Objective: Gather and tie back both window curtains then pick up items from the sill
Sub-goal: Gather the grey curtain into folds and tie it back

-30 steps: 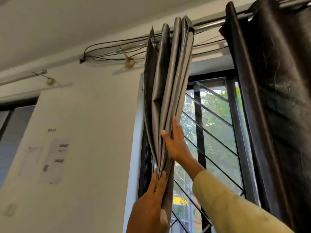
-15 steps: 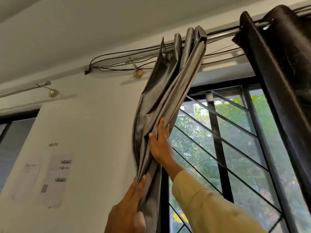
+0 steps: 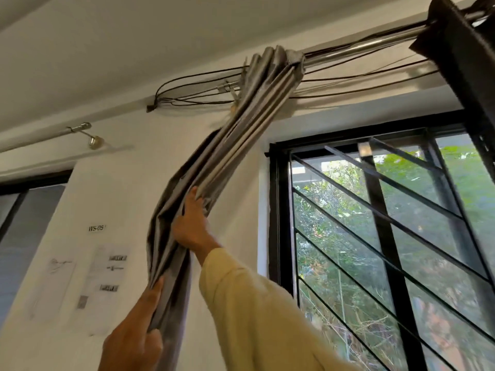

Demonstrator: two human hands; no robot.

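**Grey curtain bunched left of the window, both hands on it**

A white wall (image 3: 120, 183) fills the left side under a pale ceiling (image 3: 107, 36). To the right is the black-framed window (image 3: 276, 210), its slanted grille bars (image 3: 380, 210) crossing green foliage outside. The dark curtain (image 3: 466, 62) hangs at the rod's right end and covers the window's top right corner.

The grey curtain (image 3: 241, 135) hangs in tight pleats on the metal rod (image 3: 361, 48). It swings down and left, clear of the glass, and lies over the wall by the window's left edge. Loose black cables (image 3: 192, 87) loop along the rod behind its top.

A pale yellow sleeve (image 3: 254, 317) reaches up across the window's lower left corner. The right hand (image 3: 191, 228) grips the bundle halfway up, fingers dug into the folds. Lower down, the left hand (image 3: 131, 341) pinches the folds between thumb and fingers.

Printed sheets (image 3: 107, 277) are stuck to the wall left of the bundle, under a small "WS-05" label (image 3: 96, 228).
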